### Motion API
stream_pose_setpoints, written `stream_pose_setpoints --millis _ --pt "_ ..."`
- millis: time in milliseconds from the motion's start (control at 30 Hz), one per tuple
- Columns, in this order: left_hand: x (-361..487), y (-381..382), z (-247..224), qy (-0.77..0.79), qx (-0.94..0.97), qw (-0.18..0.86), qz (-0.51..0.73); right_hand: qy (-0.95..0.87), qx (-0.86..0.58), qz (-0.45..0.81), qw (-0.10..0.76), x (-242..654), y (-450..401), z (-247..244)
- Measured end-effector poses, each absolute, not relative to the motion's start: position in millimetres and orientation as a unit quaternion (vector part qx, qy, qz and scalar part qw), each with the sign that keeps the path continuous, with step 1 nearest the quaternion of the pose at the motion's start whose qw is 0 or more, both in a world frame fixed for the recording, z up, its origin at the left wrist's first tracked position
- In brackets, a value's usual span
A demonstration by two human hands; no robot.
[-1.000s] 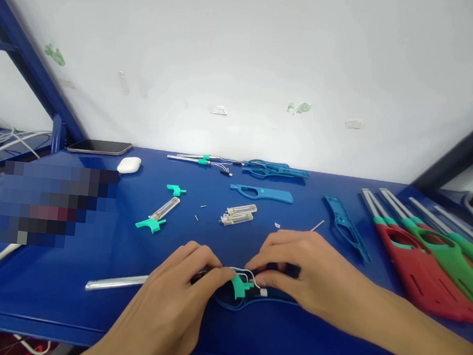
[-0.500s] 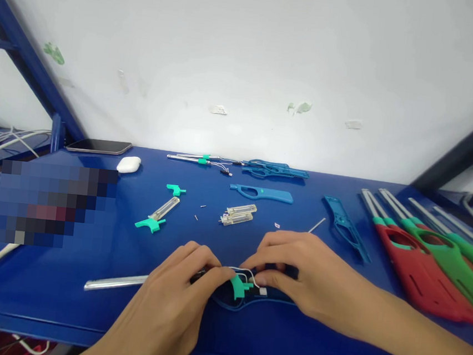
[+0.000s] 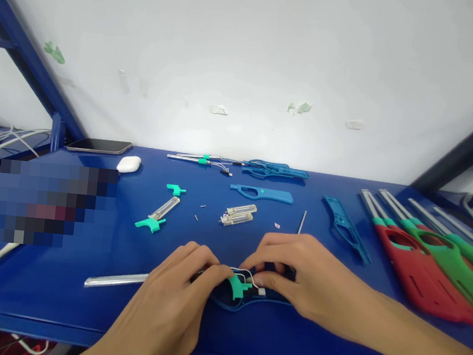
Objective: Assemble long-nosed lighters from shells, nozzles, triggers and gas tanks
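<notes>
My left hand [image 3: 179, 289] is closed on a dark blue lighter casing half [image 3: 232, 306], its thumb beside the green trigger [image 3: 236, 287] set in it. A silver lighter tube [image 3: 115, 280] juts out to the left from under this hand. My right hand [image 3: 290, 272] is pinched over the casing, fingertips at a white wire [image 3: 248, 271] and a small white connector [image 3: 261, 292]. Behind its knuckles sticks up a thin metal rod [image 3: 302, 222], seemingly held in that hand; the grip itself is hidden.
Clear fuel tanks [image 3: 239, 215], a spare green trigger [image 3: 151, 224] and blue casing halves [image 3: 346, 228] lie beyond my hands. Finished-looking red lighters [image 3: 428, 274] and green lighters [image 3: 455, 254] lie at right. A phone [image 3: 99, 146] and white earbud case [image 3: 129, 164] sit at back left.
The thin rod behind my right hand has swung from slanting right to nearly upright. My right fingers have shifted slightly left and down; my left hand has barely moved.
</notes>
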State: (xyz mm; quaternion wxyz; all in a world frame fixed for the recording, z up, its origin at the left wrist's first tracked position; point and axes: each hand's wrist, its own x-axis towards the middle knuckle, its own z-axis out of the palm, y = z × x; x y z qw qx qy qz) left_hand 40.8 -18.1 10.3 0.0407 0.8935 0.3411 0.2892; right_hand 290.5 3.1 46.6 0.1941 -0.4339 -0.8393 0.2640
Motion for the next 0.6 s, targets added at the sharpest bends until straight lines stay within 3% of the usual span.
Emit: stream_pose_setpoints --millis 200,600 --pt "40.4 -17.4 10.5 0.338 0.895 0.048 0.288 -0.842 -0.409 0.3 0.184 292.1 6.8 52.6" --pt "43.4 -16.8 14.9 0.34 0.9 0.056 0.266 -0.86 -0.421 0.217 0.19 290.0 0.9 41.2"
